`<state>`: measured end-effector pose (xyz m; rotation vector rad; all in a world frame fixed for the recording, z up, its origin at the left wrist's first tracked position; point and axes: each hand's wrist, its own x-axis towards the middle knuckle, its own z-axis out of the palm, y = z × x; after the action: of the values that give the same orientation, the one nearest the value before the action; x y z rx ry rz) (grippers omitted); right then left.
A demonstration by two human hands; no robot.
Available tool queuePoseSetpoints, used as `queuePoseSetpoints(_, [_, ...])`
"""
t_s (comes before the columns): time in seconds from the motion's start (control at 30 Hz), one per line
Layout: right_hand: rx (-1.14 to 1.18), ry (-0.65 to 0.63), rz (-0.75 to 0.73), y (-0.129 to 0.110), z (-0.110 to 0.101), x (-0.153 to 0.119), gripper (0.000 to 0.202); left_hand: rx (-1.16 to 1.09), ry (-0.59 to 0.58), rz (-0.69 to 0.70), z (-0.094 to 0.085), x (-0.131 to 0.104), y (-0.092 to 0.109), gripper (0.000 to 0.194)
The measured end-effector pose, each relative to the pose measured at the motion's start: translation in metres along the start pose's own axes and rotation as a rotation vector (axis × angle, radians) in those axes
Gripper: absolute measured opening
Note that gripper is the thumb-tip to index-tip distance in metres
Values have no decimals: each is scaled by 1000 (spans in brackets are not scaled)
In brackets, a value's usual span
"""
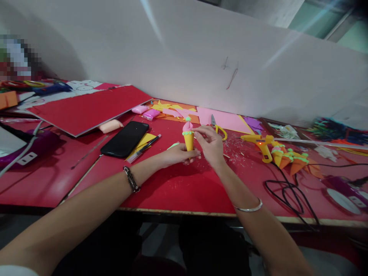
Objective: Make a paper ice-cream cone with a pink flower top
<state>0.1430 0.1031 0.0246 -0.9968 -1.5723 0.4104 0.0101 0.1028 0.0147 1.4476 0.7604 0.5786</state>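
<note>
A small yellow cone point(189, 141) with a pink swirled top, a green tip and a ring of green blobs stands upright above the red table. My left hand point(179, 153) has its fingers wrapped round the lower part of the cone. On the cone's right side, the pinched fingertips of my right hand point(209, 142) are at the green ring; anything between them is too small to make out. Scissors with yellow handles point(222, 133) lie just behind my right hand. Right of it rests a yellow glue gun point(262, 145) with a lit red light.
A black phone point(125, 138), a pen point(144, 148) and red board point(94, 107) lie left. Finished cones point(297, 163) and looped black cable point(284, 191) are right. Pink paper point(218, 119) and clay packs point(151, 114) lie behind. The red table's point(178, 199) front edge is near.
</note>
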Motion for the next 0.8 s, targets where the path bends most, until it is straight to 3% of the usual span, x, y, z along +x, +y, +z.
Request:
queuePoseSetpoints(0.23, [126, 10, 112, 5, 2, 0, 12, 64, -35, 34, 1, -1, 2, 21])
queuePoseSetpoints(0.5, [432, -30, 328, 7, 5, 0, 23, 117, -34, 39, 2, -4, 6, 21])
queuePoseSetpoints(0.8, [571, -194, 505, 5, 4, -2, 34, 120, -74, 88, 1, -3, 3, 21])
